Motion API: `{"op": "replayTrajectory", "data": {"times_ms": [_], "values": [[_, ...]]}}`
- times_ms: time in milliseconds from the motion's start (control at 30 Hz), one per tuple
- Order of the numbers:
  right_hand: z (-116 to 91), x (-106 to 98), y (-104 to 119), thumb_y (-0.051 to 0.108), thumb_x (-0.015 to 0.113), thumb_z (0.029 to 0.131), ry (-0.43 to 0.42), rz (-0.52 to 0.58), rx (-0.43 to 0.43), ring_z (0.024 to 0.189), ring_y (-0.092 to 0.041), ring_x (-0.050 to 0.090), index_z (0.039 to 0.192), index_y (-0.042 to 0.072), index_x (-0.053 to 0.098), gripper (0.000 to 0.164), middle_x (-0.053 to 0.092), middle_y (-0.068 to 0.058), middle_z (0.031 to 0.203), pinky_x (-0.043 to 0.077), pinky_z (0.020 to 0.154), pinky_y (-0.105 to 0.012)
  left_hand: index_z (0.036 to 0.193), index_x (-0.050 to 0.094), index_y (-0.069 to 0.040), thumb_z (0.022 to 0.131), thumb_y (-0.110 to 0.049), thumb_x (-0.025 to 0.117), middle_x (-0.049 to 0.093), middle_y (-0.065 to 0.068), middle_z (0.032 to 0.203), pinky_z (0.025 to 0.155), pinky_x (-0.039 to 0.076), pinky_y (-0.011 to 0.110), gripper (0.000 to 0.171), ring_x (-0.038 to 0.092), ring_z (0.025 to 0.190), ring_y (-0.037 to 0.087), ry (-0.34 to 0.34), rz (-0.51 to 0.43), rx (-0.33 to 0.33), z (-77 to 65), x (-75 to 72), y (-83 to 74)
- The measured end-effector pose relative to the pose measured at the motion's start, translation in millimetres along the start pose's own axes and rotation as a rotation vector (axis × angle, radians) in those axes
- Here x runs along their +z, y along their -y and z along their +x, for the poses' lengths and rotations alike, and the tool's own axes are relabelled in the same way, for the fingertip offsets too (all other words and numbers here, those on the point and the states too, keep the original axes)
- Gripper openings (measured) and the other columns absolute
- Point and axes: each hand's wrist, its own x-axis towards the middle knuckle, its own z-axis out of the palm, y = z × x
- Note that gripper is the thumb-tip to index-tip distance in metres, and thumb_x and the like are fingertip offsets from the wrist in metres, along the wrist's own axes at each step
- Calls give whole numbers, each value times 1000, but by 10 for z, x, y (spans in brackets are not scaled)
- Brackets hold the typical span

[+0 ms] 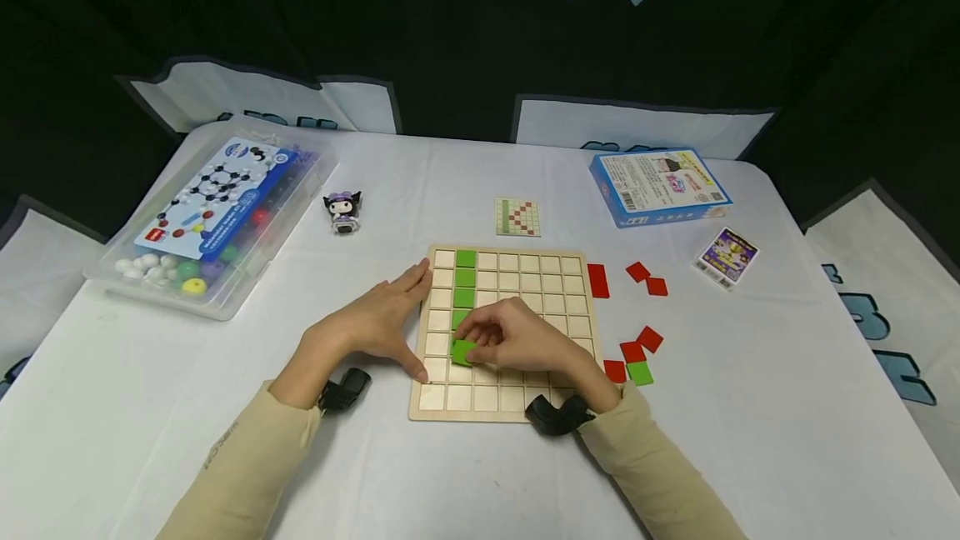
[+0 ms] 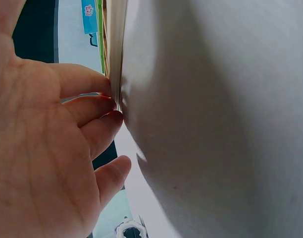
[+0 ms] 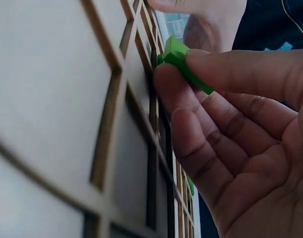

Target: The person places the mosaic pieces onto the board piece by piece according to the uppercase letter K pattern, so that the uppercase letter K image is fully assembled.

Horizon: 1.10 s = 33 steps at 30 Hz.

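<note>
A wooden grid board lies flat in front of me. Several green square tiles fill the upper cells of its second column from the left. My right hand pinches another green tile between thumb and finger, over that same column just below the others. In the right wrist view this green tile is tilted, close over the grid. My left hand rests along the board's left side, thumb and fingers spread, and in the left wrist view its fingertips touch the board's edge.
Loose red tiles and one green tile lie right of the board. Behind it is a small pattern card. A figurine and a clear plastic case stand left; a blue box and a small card pack lie right.
</note>
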Motion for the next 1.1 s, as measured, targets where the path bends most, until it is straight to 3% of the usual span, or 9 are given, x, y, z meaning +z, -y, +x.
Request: {"op": "replayTrajectory", "data": {"times_ms": [500,833,1100], "values": [[-5,121,176,1,67,82,41,-222,-49,61,0,51,90,5,74,11,67,1,73,45,56,-15,152,9,5,55,-49,90,0,19,161,118,17,55,137,9,149,33,-5,-16,3,-13,5,12],[-16,164,234,-2,67,79,0,-375,-98,64,-4,49,88,4,75,14,68,-3,81,42,57,-13,152,10,5,55,-49,90,0,19,161,118,17,55,136,8,150,33,-2,-15,2,-9,-6,6],[-24,189,227,-2,68,77,-39,-430,-126,62,-7,50,83,5,75,12,63,1,74,40,56,-13,151,11,6,56,-49,89,1,20,161,118,17,56,135,9,149,34,-2,-13,8,-7,-12,-4]]}}
